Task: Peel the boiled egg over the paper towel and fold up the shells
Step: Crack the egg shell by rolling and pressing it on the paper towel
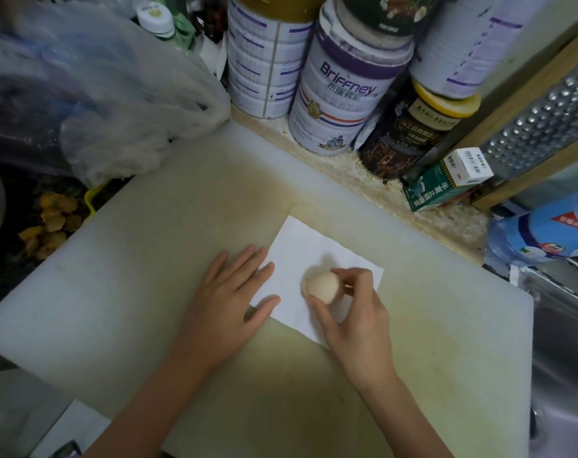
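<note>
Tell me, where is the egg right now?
In the head view the egg sits just right of centre, pinched by the right hand over the paper towel, whose left edge the left hand presses flat.

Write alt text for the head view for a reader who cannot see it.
The right hand holds a boiled egg over a white paper towel on a cutting board, while the left hand lies flat on the towel's edge. Tins stand behind.

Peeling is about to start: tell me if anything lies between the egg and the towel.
Nothing visible does. The right hand pinches the egg directly over the towel. The left hand lies flat on the towel's left edge, beside the egg, not under it.
</note>
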The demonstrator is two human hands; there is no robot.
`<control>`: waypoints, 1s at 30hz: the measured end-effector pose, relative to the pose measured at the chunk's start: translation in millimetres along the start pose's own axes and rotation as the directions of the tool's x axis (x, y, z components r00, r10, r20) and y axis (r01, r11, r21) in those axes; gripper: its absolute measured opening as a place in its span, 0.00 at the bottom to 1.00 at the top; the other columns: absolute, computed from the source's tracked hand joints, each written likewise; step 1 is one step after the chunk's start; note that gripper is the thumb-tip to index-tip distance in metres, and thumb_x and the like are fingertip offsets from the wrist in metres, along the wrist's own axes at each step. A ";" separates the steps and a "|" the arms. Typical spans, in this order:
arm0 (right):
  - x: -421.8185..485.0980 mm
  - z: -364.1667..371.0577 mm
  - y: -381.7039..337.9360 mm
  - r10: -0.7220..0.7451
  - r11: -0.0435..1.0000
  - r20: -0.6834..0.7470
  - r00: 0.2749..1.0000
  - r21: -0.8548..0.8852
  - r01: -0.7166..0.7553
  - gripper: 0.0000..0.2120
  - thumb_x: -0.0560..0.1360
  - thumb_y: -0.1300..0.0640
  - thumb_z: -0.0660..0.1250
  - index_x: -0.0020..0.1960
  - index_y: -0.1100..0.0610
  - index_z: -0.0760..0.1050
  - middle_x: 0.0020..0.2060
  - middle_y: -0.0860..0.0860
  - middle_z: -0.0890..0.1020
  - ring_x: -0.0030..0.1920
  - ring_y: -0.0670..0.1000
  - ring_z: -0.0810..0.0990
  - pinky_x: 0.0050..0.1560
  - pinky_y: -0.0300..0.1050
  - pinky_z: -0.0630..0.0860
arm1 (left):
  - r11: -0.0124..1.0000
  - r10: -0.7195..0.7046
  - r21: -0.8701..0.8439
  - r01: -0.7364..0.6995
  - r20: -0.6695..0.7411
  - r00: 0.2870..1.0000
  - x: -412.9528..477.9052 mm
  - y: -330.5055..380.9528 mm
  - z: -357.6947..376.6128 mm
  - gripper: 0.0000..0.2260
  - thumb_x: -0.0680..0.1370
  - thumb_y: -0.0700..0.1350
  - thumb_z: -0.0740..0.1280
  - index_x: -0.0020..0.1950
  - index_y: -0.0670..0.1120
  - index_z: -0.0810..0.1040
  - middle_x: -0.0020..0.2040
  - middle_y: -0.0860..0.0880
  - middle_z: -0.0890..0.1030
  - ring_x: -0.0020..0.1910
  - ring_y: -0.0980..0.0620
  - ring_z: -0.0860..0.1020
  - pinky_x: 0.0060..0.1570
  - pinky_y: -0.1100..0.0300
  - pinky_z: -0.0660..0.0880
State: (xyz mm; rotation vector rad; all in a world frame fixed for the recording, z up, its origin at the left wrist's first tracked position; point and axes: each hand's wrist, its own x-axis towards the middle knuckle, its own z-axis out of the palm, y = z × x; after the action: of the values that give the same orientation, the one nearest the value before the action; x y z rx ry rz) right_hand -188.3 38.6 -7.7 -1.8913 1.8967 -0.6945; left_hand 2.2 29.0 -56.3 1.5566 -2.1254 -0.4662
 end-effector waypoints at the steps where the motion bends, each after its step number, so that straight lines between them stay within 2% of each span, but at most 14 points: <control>1: 0.5 -3.5 1.1 -0.031 0.999 0.034 0.999 -0.033 0.032 0.22 0.71 0.49 0.72 0.60 0.52 0.66 0.51 0.48 0.78 0.48 0.48 0.78 0.44 0.36 0.70 | 1.000 0.004 0.002 -0.004 0.002 1.000 0.3 -0.3 0.5 0.21 0.77 0.55 0.61 0.63 0.44 0.78 0.68 0.48 0.74 0.71 0.52 0.67 0.71 0.48 0.59; 3: 1.7 -10.5 2.7 -0.084 0.989 0.124 0.989 -0.108 0.097 0.23 0.72 0.51 0.71 0.63 0.53 0.69 0.51 0.50 0.78 0.46 0.50 0.78 0.44 0.37 0.69 | 1.000 0.004 0.006 -0.004 0.002 1.000 0.2 -0.9 0.9 0.21 0.77 0.55 0.61 0.63 0.44 0.78 0.69 0.48 0.74 0.71 0.52 0.67 0.71 0.47 0.59; 5: 5.0 -17.9 2.9 -0.079 0.983 0.182 0.980 -0.147 0.107 0.19 0.71 0.52 0.72 0.61 0.53 0.73 0.52 0.52 0.78 0.44 0.53 0.80 0.43 0.38 0.70 | 1.000 0.002 0.005 -0.002 0.001 1.000 0.1 -1.3 1.4 0.21 0.77 0.55 0.61 0.63 0.44 0.78 0.69 0.48 0.74 0.71 0.52 0.67 0.71 0.47 0.59; 8: 7.7 -23.1 -1.1 -0.128 0.985 0.078 0.989 -0.104 0.136 0.17 0.71 0.53 0.72 0.58 0.53 0.75 0.52 0.49 0.79 0.46 0.48 0.79 0.45 0.32 0.70 | 1.000 0.001 -0.008 -0.001 -0.008 1.000 -0.3 -1.5 2.4 0.21 0.77 0.55 0.61 0.63 0.44 0.78 0.68 0.48 0.74 0.71 0.52 0.68 0.71 0.48 0.59; 10: 8.1 -17.7 -7.7 -0.164 0.986 -0.024 0.986 -0.031 0.163 0.17 0.72 0.55 0.72 0.59 0.54 0.75 0.53 0.47 0.79 0.51 0.44 0.76 0.52 0.29 0.69 | 1.000 0.001 -0.006 -0.002 -0.014 1.000 -0.1 -1.6 2.3 0.21 0.76 0.55 0.62 0.63 0.44 0.78 0.68 0.48 0.74 0.70 0.52 0.68 0.71 0.48 0.59; 13: 6.2 -4.2 -8.4 -0.145 0.987 0.054 0.988 -0.067 0.149 0.19 0.72 0.53 0.71 0.61 0.55 0.76 0.55 0.49 0.81 0.55 0.51 0.76 0.58 0.42 0.72 | 1.000 0.006 -0.004 -0.006 -0.022 1.000 0.2 -1.0 1.5 0.21 0.76 0.55 0.62 0.63 0.44 0.78 0.68 0.47 0.74 0.70 0.51 0.69 0.70 0.47 0.60; 14: 5.3 -2.5 -7.2 -0.130 0.988 0.067 0.989 -0.077 0.135 0.19 0.72 0.51 0.71 0.62 0.55 0.76 0.54 0.48 0.81 0.53 0.52 0.76 0.57 0.44 0.73 | 1.000 0.004 -0.006 -0.004 -0.020 1.000 -0.4 -0.3 1.0 0.21 0.76 0.55 0.62 0.62 0.44 0.79 0.68 0.47 0.74 0.70 0.51 0.69 0.70 0.47 0.60; 18: 5.1 -0.5 -5.6 -0.136 0.988 -0.019 0.991 -0.070 0.134 0.20 0.71 0.49 0.71 0.60 0.55 0.76 0.52 0.46 0.82 0.50 0.50 0.74 0.52 0.35 0.69 | 1.000 0.002 -0.007 -0.002 -0.018 1.000 1.2 -0.1 0.3 0.21 0.76 0.55 0.62 0.62 0.43 0.79 0.67 0.46 0.75 0.69 0.50 0.70 0.70 0.46 0.61; 21: 3.7 0.8 -5.3 -0.089 0.994 0.012 0.996 -0.062 0.089 0.21 0.70 0.50 0.73 0.61 0.55 0.76 0.52 0.47 0.83 0.50 0.51 0.76 0.51 0.44 0.75 | 1.000 -0.003 -0.013 0.003 -0.011 1.000 0.8 0.1 0.1 0.22 0.76 0.56 0.62 0.62 0.44 0.79 0.67 0.47 0.75 0.69 0.50 0.69 0.70 0.47 0.61; 22: 4.9 -0.7 -5.8 -0.086 0.995 -0.008 0.996 -0.051 0.086 0.21 0.70 0.49 0.73 0.61 0.54 0.77 0.52 0.44 0.82 0.50 0.50 0.76 0.51 0.42 0.75 | 1.000 -0.005 -0.016 0.005 -0.014 1.000 0.6 0.6 0.1 0.22 0.76 0.56 0.62 0.62 0.44 0.79 0.67 0.47 0.75 0.69 0.51 0.69 0.70 0.47 0.60; 25: 6.2 -3.3 -9.0 -0.108 0.994 -0.115 0.988 -0.001 0.108 0.21 0.71 0.44 0.69 0.60 0.53 0.76 0.50 0.36 0.77 0.50 0.43 0.73 0.52 0.27 0.68 | 1.000 -0.008 -0.020 0.007 -0.013 1.000 1.0 0.6 -0.5 0.21 0.76 0.55 0.62 0.62 0.44 0.79 0.67 0.47 0.75 0.69 0.51 0.69 0.70 0.47 0.61; 26: 5.6 -1.7 -9.5 -0.100 0.995 -0.110 0.989 0.008 0.101 0.21 0.71 0.45 0.69 0.60 0.53 0.76 0.50 0.37 0.78 0.50 0.44 0.73 0.51 0.28 0.68 | 1.000 -0.006 -0.021 0.006 -0.014 1.000 1.4 -0.3 -0.4 0.21 0.76 0.55 0.62 0.62 0.44 0.79 0.67 0.47 0.75 0.69 0.51 0.69 0.70 0.47 0.61; 29: 0.0 3.8 -7.4 -0.046 0.999 -0.020 0.999 -0.017 0.046 0.21 0.71 0.49 0.73 0.61 0.54 0.76 0.52 0.45 0.83 0.49 0.50 0.76 0.49 0.40 0.74 | 1.000 -0.002 -0.009 0.002 -0.009 1.000 0.7 0.2 -0.3 0.22 0.76 0.56 0.61 0.62 0.44 0.79 0.67 0.47 0.75 0.69 0.51 0.69 0.70 0.47 0.61; 30: 0.4 2.8 -6.8 -0.046 0.999 -0.006 0.999 -0.027 0.045 0.21 0.70 0.49 0.73 0.61 0.54 0.76 0.52 0.45 0.83 0.49 0.50 0.76 0.47 0.39 0.73 | 1.000 -0.005 -0.009 0.004 -0.010 1.000 0.5 0.6 -0.5 0.22 0.76 0.56 0.61 0.62 0.44 0.79 0.67 0.47 0.75 0.69 0.51 0.69 0.70 0.47 0.61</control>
State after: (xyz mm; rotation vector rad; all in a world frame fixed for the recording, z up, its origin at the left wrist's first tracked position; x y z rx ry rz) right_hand -181.1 38.1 -6.0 -1.9565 1.8813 -0.6932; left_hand 1.9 28.8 -55.5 1.5559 -2.1097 -0.4677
